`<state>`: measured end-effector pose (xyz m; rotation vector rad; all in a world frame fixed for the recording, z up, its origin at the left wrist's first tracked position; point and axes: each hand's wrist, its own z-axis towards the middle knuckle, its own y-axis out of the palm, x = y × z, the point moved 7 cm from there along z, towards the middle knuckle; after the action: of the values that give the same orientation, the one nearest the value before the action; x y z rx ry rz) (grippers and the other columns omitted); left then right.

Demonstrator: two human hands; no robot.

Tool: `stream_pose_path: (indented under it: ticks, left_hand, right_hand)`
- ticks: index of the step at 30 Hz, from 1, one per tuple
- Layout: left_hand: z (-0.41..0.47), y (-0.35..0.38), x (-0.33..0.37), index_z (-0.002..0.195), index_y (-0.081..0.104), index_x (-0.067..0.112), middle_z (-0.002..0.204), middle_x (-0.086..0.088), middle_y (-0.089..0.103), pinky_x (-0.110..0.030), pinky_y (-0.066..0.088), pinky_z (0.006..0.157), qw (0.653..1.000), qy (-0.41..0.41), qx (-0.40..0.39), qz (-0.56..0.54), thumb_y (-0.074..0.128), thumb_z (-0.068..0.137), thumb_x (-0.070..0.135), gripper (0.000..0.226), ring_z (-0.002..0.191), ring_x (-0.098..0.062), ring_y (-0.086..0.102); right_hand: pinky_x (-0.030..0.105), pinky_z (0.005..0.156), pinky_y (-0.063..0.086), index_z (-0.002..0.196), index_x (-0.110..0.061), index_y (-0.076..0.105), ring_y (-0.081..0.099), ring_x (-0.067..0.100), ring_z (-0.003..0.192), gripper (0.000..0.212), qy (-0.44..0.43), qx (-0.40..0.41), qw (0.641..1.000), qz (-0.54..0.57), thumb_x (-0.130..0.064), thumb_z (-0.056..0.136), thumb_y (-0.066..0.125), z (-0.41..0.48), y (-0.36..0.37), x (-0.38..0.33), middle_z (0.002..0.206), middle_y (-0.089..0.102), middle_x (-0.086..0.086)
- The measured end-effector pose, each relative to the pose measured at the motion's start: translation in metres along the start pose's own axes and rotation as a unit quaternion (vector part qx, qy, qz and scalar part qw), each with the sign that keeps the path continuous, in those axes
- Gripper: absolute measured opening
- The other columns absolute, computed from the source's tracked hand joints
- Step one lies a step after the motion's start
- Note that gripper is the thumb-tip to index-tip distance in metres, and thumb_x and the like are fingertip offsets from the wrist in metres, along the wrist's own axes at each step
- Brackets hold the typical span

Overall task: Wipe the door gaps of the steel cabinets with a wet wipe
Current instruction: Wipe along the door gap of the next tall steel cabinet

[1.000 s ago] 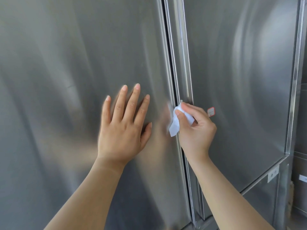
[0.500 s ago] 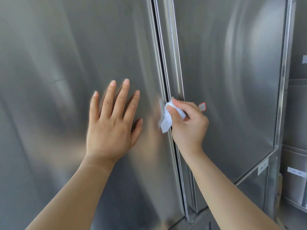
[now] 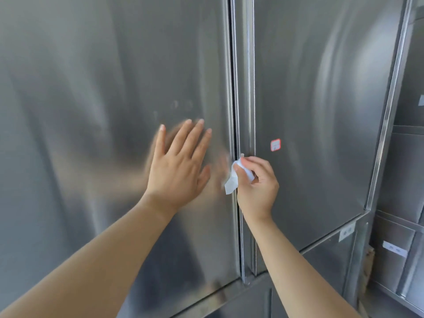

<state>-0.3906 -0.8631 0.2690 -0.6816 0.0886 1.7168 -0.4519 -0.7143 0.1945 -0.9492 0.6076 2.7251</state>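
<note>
The wiping of the vertical door gap (image 3: 234, 88) between the two steel cabinet doors is under way: the right hand (image 3: 257, 187) pinches a bunched wet wipe (image 3: 231, 182) against the seam about halfway up. The left hand (image 3: 177, 171) lies open, fingers spread, flat on the left door (image 3: 91, 111). The next move likely calls for sliding the wipe along the gap with steady pressure

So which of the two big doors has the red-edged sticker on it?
The right door. Its sticker sits just above the right hand holding the wipe; the left door only has the left hand flat on it.
</note>
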Motion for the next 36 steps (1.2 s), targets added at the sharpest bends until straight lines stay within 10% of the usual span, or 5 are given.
stream_pose_path:
  ticks: [36]
  left_hand:
    - [-0.042,0.036,0.038,0.147,0.036,0.011,0.155,-0.010,0.030,-0.053,0.007,0.112,0.999,0.028,0.032,0.025,0.037,0.097,0.034,0.055,0.141,-0.028,0.022]
  right_hand:
    - [0.010,0.078,0.044,0.094,-0.016,0.070,0.063,-0.003,0.085,0.025,0.041,0.025,0.999,0.017,0.004,0.079,0.070,-0.033,-0.015,0.026,0.090,0.066,-0.008]
